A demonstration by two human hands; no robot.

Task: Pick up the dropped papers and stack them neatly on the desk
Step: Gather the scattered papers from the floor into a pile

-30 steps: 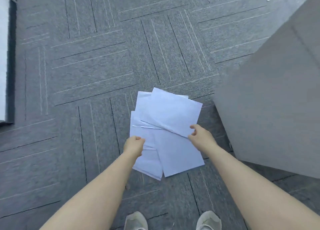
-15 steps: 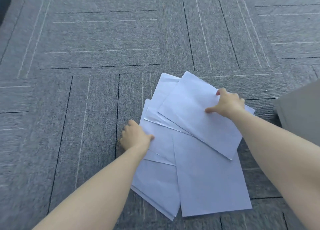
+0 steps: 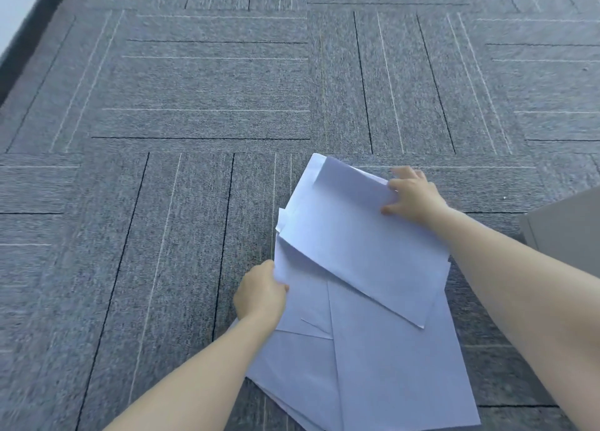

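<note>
Papers [image 3: 373, 349]: matt white sheets, smooth, lightly creased. Carpet [image 3: 194, 89]: grey woven cloth tiles, rough, matt.

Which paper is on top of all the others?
The slanted sheet the right hand holds at its far corner. It overlaps every other sheet; the rest lie flatter underneath.

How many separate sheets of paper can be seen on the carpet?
About 4, overlapping: top sheet tilted, held by the right hand; one beneath at right; one at lower left; one at the left hand. More may be hidden.
</note>
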